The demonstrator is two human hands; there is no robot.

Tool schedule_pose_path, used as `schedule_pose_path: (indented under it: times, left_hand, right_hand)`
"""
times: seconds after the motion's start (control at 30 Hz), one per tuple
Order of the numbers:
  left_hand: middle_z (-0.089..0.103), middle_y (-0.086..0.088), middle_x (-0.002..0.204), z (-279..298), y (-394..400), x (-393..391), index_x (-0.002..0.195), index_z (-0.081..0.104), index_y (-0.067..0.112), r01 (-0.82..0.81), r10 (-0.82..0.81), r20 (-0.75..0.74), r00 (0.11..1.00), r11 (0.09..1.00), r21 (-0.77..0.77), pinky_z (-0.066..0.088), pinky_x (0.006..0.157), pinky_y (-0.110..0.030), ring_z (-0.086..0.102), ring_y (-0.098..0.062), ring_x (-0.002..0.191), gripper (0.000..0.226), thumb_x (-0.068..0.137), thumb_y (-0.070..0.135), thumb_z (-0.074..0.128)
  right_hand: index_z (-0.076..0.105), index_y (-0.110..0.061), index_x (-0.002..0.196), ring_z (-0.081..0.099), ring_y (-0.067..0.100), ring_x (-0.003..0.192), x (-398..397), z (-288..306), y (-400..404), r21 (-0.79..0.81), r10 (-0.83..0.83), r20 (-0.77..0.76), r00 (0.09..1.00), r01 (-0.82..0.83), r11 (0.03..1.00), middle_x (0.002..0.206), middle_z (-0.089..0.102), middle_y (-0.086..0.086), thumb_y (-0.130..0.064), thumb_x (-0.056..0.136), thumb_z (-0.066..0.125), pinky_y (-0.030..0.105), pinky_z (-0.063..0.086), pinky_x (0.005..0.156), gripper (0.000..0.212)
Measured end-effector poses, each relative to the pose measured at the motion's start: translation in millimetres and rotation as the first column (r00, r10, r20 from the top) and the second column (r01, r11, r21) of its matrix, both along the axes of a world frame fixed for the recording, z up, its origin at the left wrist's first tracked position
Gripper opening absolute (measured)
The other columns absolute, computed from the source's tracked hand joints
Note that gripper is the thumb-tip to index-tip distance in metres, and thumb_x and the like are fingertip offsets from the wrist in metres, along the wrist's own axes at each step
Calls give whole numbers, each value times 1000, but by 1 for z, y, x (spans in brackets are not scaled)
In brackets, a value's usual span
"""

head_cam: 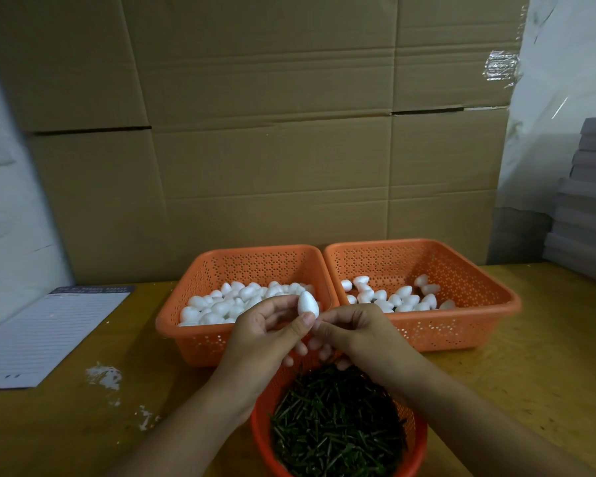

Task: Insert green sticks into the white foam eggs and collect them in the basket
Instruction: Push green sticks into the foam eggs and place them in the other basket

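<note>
Head view. Cardboard wall [272,132] fills the back. On the wooden table [530,373], two orange baskets stand side by side: left basket [193,335] at 11 o'clock from the hands, heaped with foam eggs; right basket [479,325] at 1 o'clock, part filled. Round basket of green sticks [334,428] at 6 o'clock, its near rim cut off.

Left hand [265,342] pinches one foam egg [308,304], blunt end down. Right hand [355,328] has its fingertips pinched together at the egg's base.

Judgement: egg is very light, soft, dents easily; hold round the middle, gently. Sticks thin and stiff.

Hidden: any stick in the right fingers cannot be made out; sticks in the right basket's eggs are not visible.
</note>
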State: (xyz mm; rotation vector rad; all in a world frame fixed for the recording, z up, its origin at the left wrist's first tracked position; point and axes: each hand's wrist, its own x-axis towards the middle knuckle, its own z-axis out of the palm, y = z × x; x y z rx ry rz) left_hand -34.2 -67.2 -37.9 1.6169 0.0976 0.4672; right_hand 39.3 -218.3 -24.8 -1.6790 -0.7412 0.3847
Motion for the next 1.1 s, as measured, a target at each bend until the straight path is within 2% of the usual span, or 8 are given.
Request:
schedule_pose_path:
  times: [0.23,0.37,0.53,0.67,0.8,0.9,1.0,1.1]
  left_hand:
    - [77,-1,95,0,1,-1,112,70,27,6,-6,-16,1000,1000,18,48,55,-18,63,-8,65,24,88,26,72]
    - [76,4,106,8,-1,-3,119,65,31,-10,10,-18,1000,1000,-5,48,54,-19,65,-9,67,38,82,36,73]
    - [75,9,96,25,20,-2,109,67,32,-224,224,60,973,974,9,41,45,-17,58,-5,54,14,100,27,58]
    - [71,17,91,30,61,-1,98,69,33,-469,428,199,882,754,459,48,75,-28,63,3,81,18,96,19,58]
    - [67,14,110,22,83,-3,107,69,33,-256,413,36,910,491,833,45,81,-29,59,-9,100,29,99,44,45]
    - [69,9,108,19,82,-7,102,68,33,17,416,-196,888,396,918,50,91,-37,63,-14,105,62,93,71,20]
    - [67,12,86,20,81,-8,86,66,33,39,429,-206,879,367,930,51,78,-33,61,-4,84,81,79,84,3]
    - [70,10,112,20,82,-6,93,71,36,55,470,-223,854,344,937,51,88,-36,63,-11,101,82,81,84,6]
  right_hand:
    - [76,-10,91,63,6,67,-2,1,0,0,5,16,1000,-5,1000,78,73,1,-17,99,61,18,47,55,18]
    - [75,-6,94,63,8,67,1,3,-2,15,-17,1,1000,17,1000,78,74,2,-18,98,61,18,47,54,19]
    - [70,-10,94,60,7,58,17,16,-12,204,-103,-283,953,165,965,74,72,3,-19,98,58,18,43,48,16]
    - [65,-13,97,54,4,49,38,24,-24,305,-136,-519,844,332,893,63,63,-4,-20,100,53,16,40,42,15]
    - [62,-7,100,50,5,44,51,25,-34,373,-151,-618,772,457,807,56,57,-4,-17,102,43,17,38,36,22]
    - [63,-3,105,49,7,44,53,24,-34,381,-165,-636,754,493,782,57,57,-2,-15,100,38,19,38,37,28]
    - [62,-4,109,50,6,45,49,26,-32,350,-134,-601,788,411,842,58,57,-3,-11,96,42,18,38,38,25]
    - [64,-6,110,56,8,52,41,28,-31,252,-61,-511,858,217,943,65,62,-1,-10,95,49,18,41,41,22]
